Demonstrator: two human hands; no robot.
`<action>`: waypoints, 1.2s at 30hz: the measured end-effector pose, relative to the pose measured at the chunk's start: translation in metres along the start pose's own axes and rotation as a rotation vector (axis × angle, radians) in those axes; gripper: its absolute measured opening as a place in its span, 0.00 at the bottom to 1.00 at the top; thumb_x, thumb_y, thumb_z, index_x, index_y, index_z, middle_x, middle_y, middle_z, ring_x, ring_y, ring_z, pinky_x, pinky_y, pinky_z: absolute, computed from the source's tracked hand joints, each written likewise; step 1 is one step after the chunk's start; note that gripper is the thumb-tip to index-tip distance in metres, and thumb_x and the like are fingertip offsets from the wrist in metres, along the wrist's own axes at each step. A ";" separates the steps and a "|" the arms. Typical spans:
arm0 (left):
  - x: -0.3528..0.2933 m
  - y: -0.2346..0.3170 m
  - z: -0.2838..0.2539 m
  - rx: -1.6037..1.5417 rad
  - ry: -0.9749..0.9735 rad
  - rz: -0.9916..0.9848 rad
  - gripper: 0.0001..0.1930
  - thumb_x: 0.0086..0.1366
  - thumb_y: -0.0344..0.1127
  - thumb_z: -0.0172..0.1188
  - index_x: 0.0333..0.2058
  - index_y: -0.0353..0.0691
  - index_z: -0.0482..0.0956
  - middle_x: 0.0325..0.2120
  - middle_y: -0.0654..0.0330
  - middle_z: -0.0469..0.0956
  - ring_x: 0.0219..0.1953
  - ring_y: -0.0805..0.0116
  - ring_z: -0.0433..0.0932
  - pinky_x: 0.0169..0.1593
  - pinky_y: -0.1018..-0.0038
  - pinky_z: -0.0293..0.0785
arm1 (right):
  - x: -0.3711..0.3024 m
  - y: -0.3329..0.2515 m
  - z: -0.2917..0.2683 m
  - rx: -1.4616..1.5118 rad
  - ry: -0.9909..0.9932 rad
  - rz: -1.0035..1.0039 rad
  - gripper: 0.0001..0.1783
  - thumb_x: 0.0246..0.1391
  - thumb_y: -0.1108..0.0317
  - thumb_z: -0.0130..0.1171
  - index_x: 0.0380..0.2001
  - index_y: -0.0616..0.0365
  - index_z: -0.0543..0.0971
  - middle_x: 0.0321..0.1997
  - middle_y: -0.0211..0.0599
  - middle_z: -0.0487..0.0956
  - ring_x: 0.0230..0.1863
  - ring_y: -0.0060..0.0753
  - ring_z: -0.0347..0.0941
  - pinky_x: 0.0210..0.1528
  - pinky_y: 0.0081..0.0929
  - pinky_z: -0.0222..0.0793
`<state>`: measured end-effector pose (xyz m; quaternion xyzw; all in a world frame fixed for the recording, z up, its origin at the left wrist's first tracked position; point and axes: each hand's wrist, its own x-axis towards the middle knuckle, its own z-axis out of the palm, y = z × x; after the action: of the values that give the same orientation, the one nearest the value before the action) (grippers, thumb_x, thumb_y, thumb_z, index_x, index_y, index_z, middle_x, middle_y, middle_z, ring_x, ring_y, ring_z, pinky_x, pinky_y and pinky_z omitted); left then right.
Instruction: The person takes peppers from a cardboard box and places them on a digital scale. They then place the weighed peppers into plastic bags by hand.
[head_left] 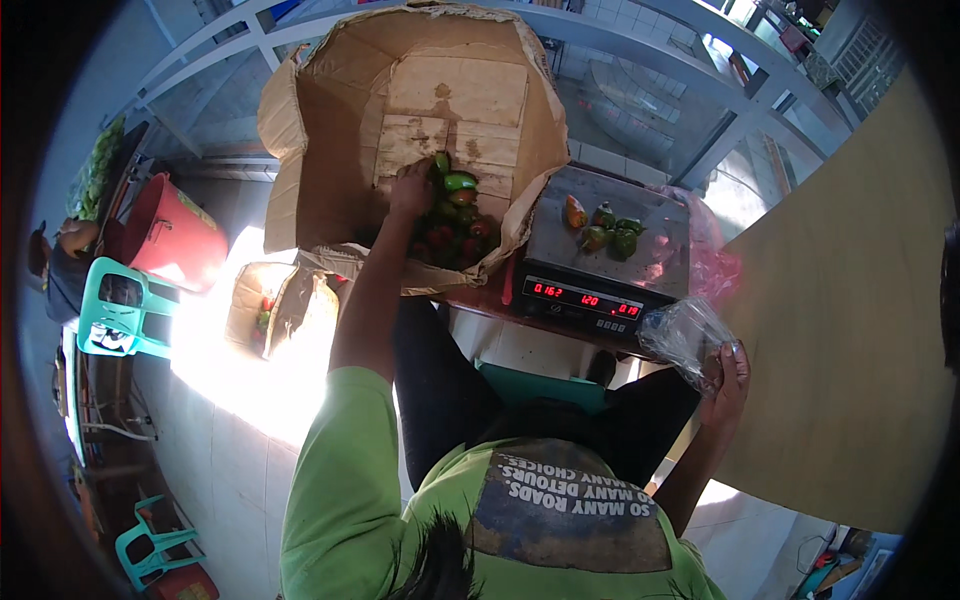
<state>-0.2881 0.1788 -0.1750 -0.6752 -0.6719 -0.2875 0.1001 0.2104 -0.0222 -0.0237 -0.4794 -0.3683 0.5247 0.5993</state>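
Note:
My left hand (pixel 411 188) reaches down into a large open cardboard box (pixel 345 110). Its fingers are bent against a green pepper (pixel 441 162) at the top of a heap of red and green peppers (pixel 462 236); the fingertips are partly hidden. Off to the right, my right hand (pixel 729 378) pinches a crumpled clear plastic bag (pixel 686 334) by its edge, beside the front right corner of a digital scale (pixel 655 215). Several green peppers (pixel 612 238) and an orange-red one (pixel 575 211) lie on the scale's plate, and its red display is lit.
Pink plastic (pixel 712 245) lies along the scale's right side. A tan board (pixel 850 330) rises at the right. On the floor at left are a smaller cardboard box (pixel 258 300) with peppers, a red bucket (pixel 178 235) and a turquoise stool (pixel 105 305). White railing (pixel 640 50) runs behind.

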 end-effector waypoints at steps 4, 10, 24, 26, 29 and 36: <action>0.007 0.016 -0.011 0.252 -0.318 -0.243 0.20 0.56 0.33 0.45 0.50 0.49 0.62 0.44 0.54 0.67 0.46 0.55 0.69 0.47 0.61 0.66 | -0.001 0.001 -0.009 -0.062 0.071 -0.021 0.03 0.54 0.68 0.49 0.30 0.54 0.70 0.18 0.20 0.67 0.15 0.06 0.58 0.14 0.09 0.51; -0.006 -0.009 0.007 -0.003 -0.252 -0.566 0.18 0.59 0.45 0.45 0.46 0.43 0.65 0.41 0.46 0.69 0.41 0.47 0.71 0.43 0.57 0.67 | -0.004 0.000 -0.001 -0.063 0.109 -0.040 0.07 0.52 0.64 0.53 0.26 0.54 0.71 0.19 0.22 0.70 0.14 0.05 0.53 0.14 0.07 0.46; -0.025 -0.050 0.033 -0.458 0.096 -0.377 0.24 0.59 0.52 0.40 0.35 0.36 0.74 0.31 0.46 0.75 0.35 0.48 0.73 0.40 0.61 0.68 | 0.000 0.002 -0.013 -0.015 0.055 -0.018 0.03 0.54 0.69 0.49 0.30 0.55 0.71 0.20 0.21 0.68 0.16 0.06 0.54 0.16 0.08 0.49; -0.018 -0.027 0.016 -0.084 0.013 -0.454 0.18 0.56 0.44 0.49 0.42 0.41 0.71 0.34 0.52 0.74 0.35 0.52 0.74 0.40 0.62 0.69 | 0.000 0.002 -0.015 -0.012 0.024 -0.023 0.03 0.54 0.69 0.50 0.31 0.56 0.71 0.21 0.21 0.69 0.16 0.06 0.55 0.16 0.08 0.50; -0.006 -0.005 -0.007 0.141 -0.189 -0.278 0.21 0.51 0.36 0.56 0.46 0.46 0.66 0.37 0.55 0.71 0.38 0.56 0.73 0.41 0.63 0.70 | -0.001 -0.003 -0.002 -0.012 0.067 -0.008 0.03 0.53 0.70 0.50 0.31 0.56 0.71 0.21 0.22 0.70 0.17 0.06 0.58 0.16 0.08 0.52; 0.013 0.001 -0.001 0.219 -0.245 -0.099 0.23 0.49 0.35 0.59 0.44 0.40 0.63 0.39 0.53 0.72 0.36 0.51 0.73 0.39 0.60 0.70 | -0.002 0.001 -0.002 -0.051 0.081 -0.040 0.06 0.53 0.65 0.51 0.25 0.55 0.72 0.17 0.21 0.68 0.13 0.05 0.54 0.13 0.07 0.46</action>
<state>-0.2886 0.1893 -0.1668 -0.6562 -0.7389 -0.1326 0.0763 0.2115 -0.0241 -0.0245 -0.5081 -0.3666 0.4829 0.6118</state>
